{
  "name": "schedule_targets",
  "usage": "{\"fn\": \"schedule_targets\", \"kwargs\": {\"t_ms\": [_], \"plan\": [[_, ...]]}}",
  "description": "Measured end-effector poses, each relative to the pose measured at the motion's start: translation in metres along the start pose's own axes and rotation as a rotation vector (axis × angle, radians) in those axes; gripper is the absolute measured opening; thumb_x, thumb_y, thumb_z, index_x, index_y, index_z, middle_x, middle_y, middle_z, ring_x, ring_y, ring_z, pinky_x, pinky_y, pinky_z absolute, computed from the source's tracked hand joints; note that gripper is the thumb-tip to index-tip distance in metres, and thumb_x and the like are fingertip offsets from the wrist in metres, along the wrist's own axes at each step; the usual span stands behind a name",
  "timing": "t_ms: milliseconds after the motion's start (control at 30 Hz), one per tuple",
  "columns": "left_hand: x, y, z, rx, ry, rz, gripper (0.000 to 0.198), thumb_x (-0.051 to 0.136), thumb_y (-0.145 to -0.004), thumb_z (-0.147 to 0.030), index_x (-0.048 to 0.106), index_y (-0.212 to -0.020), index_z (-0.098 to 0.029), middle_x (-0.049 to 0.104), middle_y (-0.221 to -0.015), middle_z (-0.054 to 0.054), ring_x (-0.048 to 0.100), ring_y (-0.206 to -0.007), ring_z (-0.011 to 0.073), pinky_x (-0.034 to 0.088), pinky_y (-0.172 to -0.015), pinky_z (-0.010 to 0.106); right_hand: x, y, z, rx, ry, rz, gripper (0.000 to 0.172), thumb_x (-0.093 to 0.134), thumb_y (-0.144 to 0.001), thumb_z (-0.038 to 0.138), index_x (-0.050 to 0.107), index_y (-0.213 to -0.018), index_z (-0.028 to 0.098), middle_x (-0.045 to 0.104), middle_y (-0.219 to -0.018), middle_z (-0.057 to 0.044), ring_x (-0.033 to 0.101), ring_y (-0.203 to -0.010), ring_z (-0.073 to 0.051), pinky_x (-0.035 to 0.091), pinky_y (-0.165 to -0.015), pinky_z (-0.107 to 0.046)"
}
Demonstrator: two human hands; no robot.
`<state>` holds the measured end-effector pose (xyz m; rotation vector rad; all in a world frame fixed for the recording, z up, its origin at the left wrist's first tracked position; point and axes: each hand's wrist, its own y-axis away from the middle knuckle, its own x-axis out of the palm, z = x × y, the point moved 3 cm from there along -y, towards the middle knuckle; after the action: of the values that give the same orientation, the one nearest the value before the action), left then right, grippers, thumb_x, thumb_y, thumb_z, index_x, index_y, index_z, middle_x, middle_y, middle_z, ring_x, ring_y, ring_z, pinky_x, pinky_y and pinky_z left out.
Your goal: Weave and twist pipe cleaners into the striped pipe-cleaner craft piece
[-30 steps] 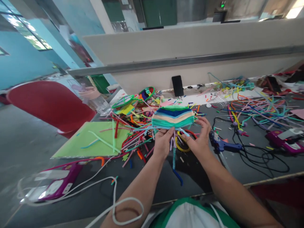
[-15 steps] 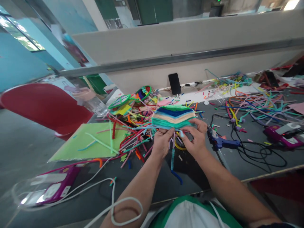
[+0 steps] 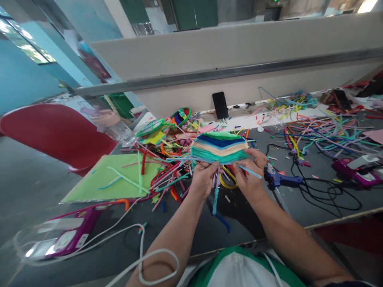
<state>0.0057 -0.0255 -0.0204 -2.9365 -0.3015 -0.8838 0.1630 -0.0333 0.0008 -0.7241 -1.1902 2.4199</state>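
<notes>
Between my hands is a striped pipe-cleaner panel (image 3: 220, 148), banded in green, dark blue, light blue, cream and teal. My left hand (image 3: 204, 177) pinches its lower edge near the middle. With closed fingers, my right hand (image 3: 249, 170) grips the lower right edge and a light blue pipe cleaner (image 3: 250, 171), whose end sticks out to the right. More light blue strands reach left from the panel. Beneath my hands hang lilac strands and a teal twisted piece (image 3: 215, 201). A yellow loop (image 3: 228, 180) lies behind them.
A blue glue gun (image 3: 283, 179) with black cable lies to the right. Heaps of pipe cleaners (image 3: 335, 133) spread on both sides. A green sheet (image 3: 89, 183), a clear bottle (image 3: 116, 129) and a purple device (image 3: 74, 235) are left; a phone (image 3: 220, 105) leans behind.
The light blue pipe cleaner's end, earlier upright by my right fingers, now points out to the right. My right hand has shifted slightly right; the hanging teal piece has swung a little left.
</notes>
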Motion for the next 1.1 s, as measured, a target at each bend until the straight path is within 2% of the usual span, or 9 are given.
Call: {"fn": "schedule_targets", "kwargs": {"t_ms": [167, 433, 633, 733, 933, 1100], "plan": [[-0.001, -0.001, -0.003, -0.016, 0.016, 0.025, 0.022, 0.084, -0.055, -0.022, 0.064, -0.054, -0.013, 0.063, -0.054, 0.002, 0.059, -0.048, 0.0110, 0.050, -0.051, 0.022, -0.001, -0.001, 0.000, 0.027, -0.073, 0.009, 0.010, 0.064, -0.078, 0.027, 0.065, -0.072, 0.020, 0.052, -0.118, -0.010, 0.048, -0.115, -0.028, 0.036, -0.098, -0.046], [-0.005, -0.004, -0.009, -0.063, -0.023, 0.019, 0.025, 0.084, -0.053, -0.024, 0.064, -0.058, -0.011, 0.063, -0.055, 0.003, 0.059, -0.048, 0.0115, 0.050, -0.051, 0.022, -0.001, -0.004, -0.006, 0.114, -0.144, -0.014, 0.008, 0.067, -0.077, 0.028, 0.067, -0.072, 0.021, 0.055, -0.116, -0.009, 0.055, -0.106, -0.025, 0.040, -0.095, -0.045], [-0.009, -0.008, -0.009, -0.102, 0.022, 0.080, 0.021, 0.082, -0.057, -0.019, 0.068, -0.070, -0.013, 0.066, -0.062, 0.002, 0.061, -0.053, 0.0111, 0.051, -0.054, 0.022, 0.003, -0.005, -0.006, 0.051, -0.101, 0.044, 0.008, 0.065, -0.077, 0.023, 0.062, -0.070, 0.022, 0.069, -0.091, -0.004, 0.062, -0.097, -0.023, 0.032, -0.098, -0.047], [-0.011, -0.009, -0.009, -0.123, 0.024, 0.127, 0.021, 0.081, -0.059, -0.019, 0.069, -0.075, -0.013, 0.067, -0.066, 0.002, 0.061, -0.055, 0.0106, 0.051, -0.056, 0.022, 0.003, -0.004, -0.006, 0.045, -0.099, 0.065, 0.009, 0.064, -0.078, 0.022, 0.061, -0.070, 0.022, 0.070, -0.087, -0.003, 0.064, -0.093, -0.022, 0.031, -0.098, -0.047], [-0.013, -0.010, -0.009, -0.117, -0.045, 0.141, 0.022, 0.082, -0.058, -0.020, 0.069, -0.073, -0.011, 0.066, -0.064, 0.003, 0.059, -0.051, 0.0096, 0.048, -0.053, 0.020, 0.005, -0.001, -0.009, 0.089, -0.120, 0.036, 0.010, 0.065, -0.079, 0.025, 0.061, -0.069, 0.023, 0.070, -0.080, -0.001, 0.065, -0.088, -0.021, 0.032, -0.099, -0.047], [-0.011, -0.009, -0.008, -0.109, -0.062, 0.194, 0.019, 0.080, -0.061, -0.021, 0.070, -0.074, -0.011, 0.066, -0.065, 0.004, 0.058, -0.053, 0.0102, 0.046, -0.051, 0.021, 0.004, 0.001, -0.012, 0.214, -0.203, -0.043, 0.009, 0.069, -0.076, 0.028, 0.063, -0.070, 0.024, 0.069, -0.071, 0.001, 0.064, -0.081, -0.021, 0.035, -0.099, -0.048]]}}
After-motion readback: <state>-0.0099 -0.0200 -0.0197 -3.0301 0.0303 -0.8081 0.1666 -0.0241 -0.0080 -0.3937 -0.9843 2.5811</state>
